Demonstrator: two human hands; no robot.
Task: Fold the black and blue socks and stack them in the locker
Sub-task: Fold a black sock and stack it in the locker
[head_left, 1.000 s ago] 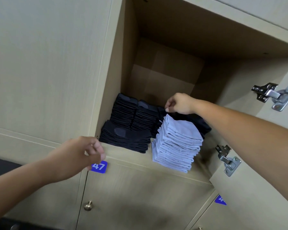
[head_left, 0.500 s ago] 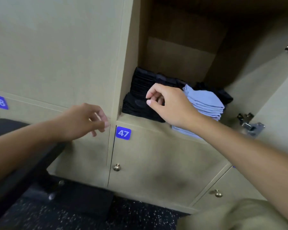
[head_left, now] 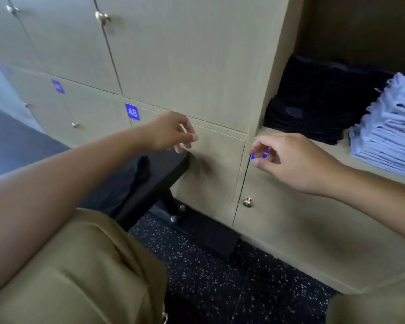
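Note:
The open locker (head_left: 290,66) sits at the upper right. Inside it, stacks of folded black socks (head_left: 313,106) fill the left and back, and a tall stack of folded light blue socks (head_left: 388,134) stands at the front right. My left hand (head_left: 171,133) hovers in front of the closed locker doors, fingers loosely curled and holding nothing. My right hand (head_left: 288,160) hangs just below the locker's front edge, outside it, fingers loosely curled and empty, partly covering a blue number tag.
Closed wooden locker doors (head_left: 173,54) with brass knobs (head_left: 247,202) and blue number tags (head_left: 132,112) fill the wall. A black bench (head_left: 136,183) stands at left, low against the lockers. Speckled dark floor (head_left: 220,277) lies below. My tan trouser legs (head_left: 80,277) show at the bottom.
My right hand has drawn back out of the locker, away from the sock stacks, and come down to the left. The view has swung down and left. My left hand stays empty.

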